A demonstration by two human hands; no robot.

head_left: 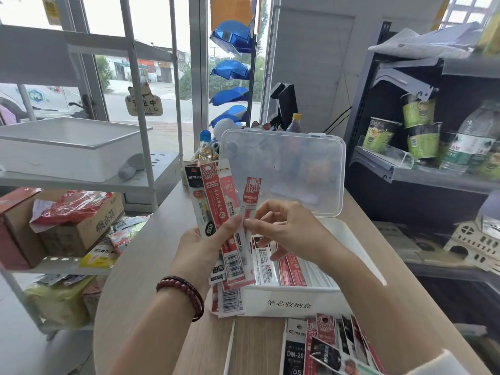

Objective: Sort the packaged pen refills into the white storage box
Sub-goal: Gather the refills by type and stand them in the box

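Fingers [232, 226] of left hand [200, 247] gripping fanned refill packs [216, 201], right hand [286, 228] pinching one pack [250, 196]

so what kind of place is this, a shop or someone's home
Most likely a small shop: green instant noodle cups and clear plastic water bottles stocked on dark metal shelving, and a cat-shaped sign hanging on the glass door facing the street.

Red/white refill pkts [216, 209], white box [292, 301].

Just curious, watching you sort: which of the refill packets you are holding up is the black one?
The leftmost packet of the fan in the left hand, black-topped; its neighbours are red and white, like the one the right hand pinches.
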